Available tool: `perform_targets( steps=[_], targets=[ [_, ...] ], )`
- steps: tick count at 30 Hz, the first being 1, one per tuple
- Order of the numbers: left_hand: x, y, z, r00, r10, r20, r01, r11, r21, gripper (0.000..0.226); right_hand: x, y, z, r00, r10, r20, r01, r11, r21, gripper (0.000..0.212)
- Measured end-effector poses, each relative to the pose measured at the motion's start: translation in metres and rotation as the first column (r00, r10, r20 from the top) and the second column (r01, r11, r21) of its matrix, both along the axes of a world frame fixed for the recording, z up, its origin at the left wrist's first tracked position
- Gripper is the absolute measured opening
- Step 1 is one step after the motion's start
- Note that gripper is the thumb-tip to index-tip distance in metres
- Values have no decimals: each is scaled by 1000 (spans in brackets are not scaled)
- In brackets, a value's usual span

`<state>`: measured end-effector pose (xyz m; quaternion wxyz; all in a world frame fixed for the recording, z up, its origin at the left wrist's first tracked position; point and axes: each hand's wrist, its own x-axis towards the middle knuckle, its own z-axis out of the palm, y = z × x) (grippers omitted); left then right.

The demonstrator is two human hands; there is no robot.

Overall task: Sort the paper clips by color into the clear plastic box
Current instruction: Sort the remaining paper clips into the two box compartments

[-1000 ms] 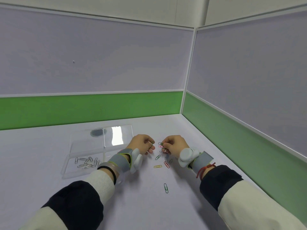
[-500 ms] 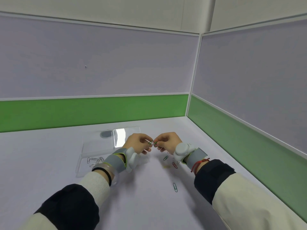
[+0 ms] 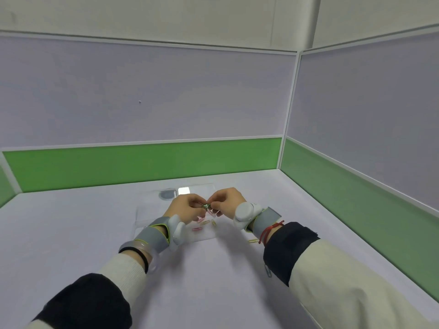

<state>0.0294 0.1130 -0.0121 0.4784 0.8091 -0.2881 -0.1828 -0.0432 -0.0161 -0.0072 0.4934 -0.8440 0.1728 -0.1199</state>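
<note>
Blue clip (image 3: pixel 268 271) lies nearest on the tabletop (image 3: pixel 71 229), yellow clip (image 3: pixel 253 241) beyond it by the right wrist. Left hand (image 3: pixel 187 208) and right hand (image 3: pixel 226 202) both pinch a green clip (image 3: pixel 206 205) above the clear plastic box (image 3: pixel 142 211) near the far edge; pink clips (image 3: pixel 196 229) lie in its right side.
</note>
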Motion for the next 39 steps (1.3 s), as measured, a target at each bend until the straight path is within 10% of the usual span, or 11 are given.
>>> perform_targets(
  steps=[39],
  targets=[
    [-54, -20, 7, 968, -236, 86, 206, 941, 267, 38, -80, -44, 7, 961, 9, -277, -102, 941, -322, 32]
  ],
)
